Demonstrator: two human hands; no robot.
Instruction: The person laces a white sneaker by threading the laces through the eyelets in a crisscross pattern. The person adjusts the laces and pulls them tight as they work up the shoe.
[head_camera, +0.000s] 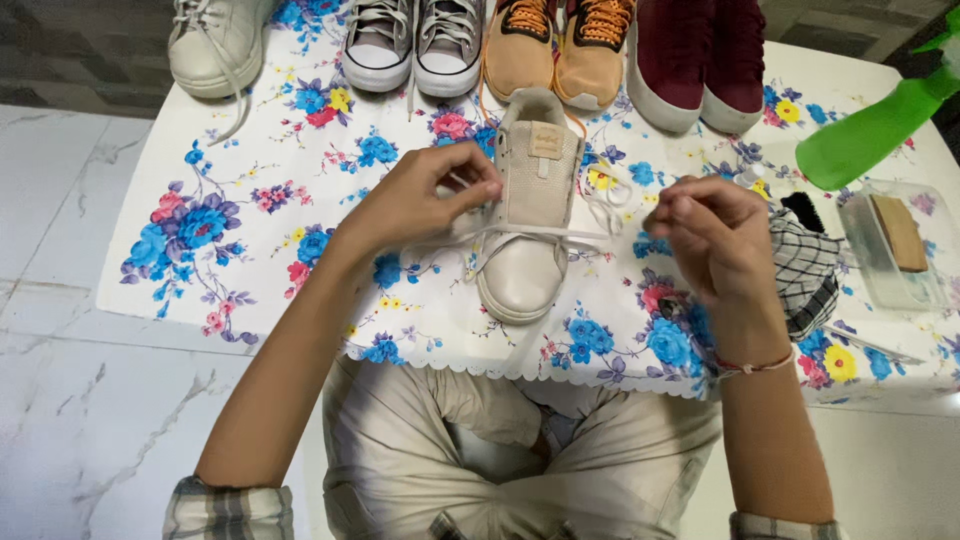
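Along the far edge of the desk (150, 270), under its flowered cloth, shoes stand in a row with toes toward me: a white sneaker (212, 45) at the left, then a grey pair (412, 45), a tan pair with orange laces (558, 50), and a dark red pair (695, 60). Lined up like that, they stay out of my working space yet within reach.

My left hand (420, 200) comes next. Its grip is pinched together on the white lace (545, 233) right at the left side of the beige shoe (530, 215), where the lace meets the eyelets, which also steadies the shoe. The shoe lies in the middle of the desk just in front of me, toe pointing at my lap and heel away, so the lacing faces up where I can see it.

The lace runs straight across the shoe to the right. My right hand (715, 240) is held a little off to that side, above the cloth, fingers curled together; I judge it holds the lace end taut, though I cannot see the end inside the fingers. More loose lace loops beside the shoe's heel.

Under and beyond that hand lies a checked cloth (805, 270), with a dark brush (802, 208) just behind it. Farther right sits a clear tray (868, 262) holding a brown block (900, 232), and a green spray bottle (870, 130) leans in from the corner, all gathered on my right side.
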